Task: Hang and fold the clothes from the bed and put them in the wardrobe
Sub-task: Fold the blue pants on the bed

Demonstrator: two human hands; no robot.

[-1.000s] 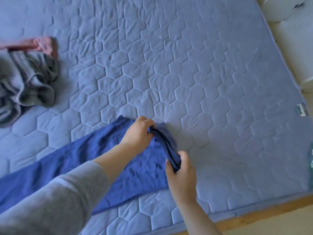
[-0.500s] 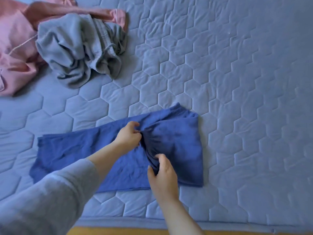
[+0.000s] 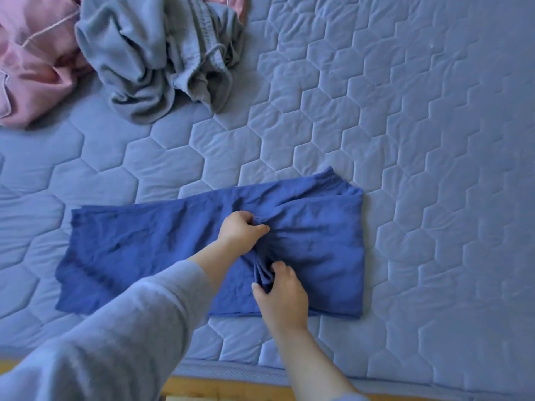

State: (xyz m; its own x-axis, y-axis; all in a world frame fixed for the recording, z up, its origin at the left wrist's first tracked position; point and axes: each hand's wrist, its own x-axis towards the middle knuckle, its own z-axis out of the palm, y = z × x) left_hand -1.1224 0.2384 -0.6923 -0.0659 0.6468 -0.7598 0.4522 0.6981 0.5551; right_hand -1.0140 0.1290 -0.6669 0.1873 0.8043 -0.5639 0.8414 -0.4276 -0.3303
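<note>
Head view: your left hand (image 3: 240, 230) and right hand (image 3: 282, 296), close together, each pinch bunched cloth at the middle of the blue garment (image 3: 144, 241), which lies partly folded near the bed's (image 3: 405, 140) front edge; grey garment (image 3: 150, 53) and pink garment (image 3: 31, 68) heaped beyond

Quilted blue mattress (image 3: 405, 140), hexagon stitching, wooden bed frame (image 3: 185, 385) along near edge

No legible text, labels (anywhere in view).
</note>
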